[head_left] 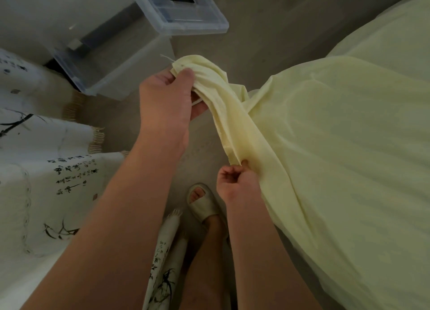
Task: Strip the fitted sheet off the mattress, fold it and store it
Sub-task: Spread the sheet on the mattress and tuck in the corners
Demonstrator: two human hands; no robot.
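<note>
The pale yellow fitted sheet (337,146) hangs in loose folds across the right half of the view. My left hand (167,100) is raised at centre and pinches a bunched corner of the sheet between thumb and fingers; a loose thread sticks out of that corner. Lower down, my right hand (235,179) is closed on the sheet's edge. A twisted band of cloth runs taut between the two hands. The mattress is hidden under the sheet.
A clear plastic storage box (109,60) stands on the floor at upper left, its lid (186,9) tilted beside it. White cloth with black calligraphy and fringe (46,170) covers the left side. My foot in a pale slipper (204,205) stands on the grey floor.
</note>
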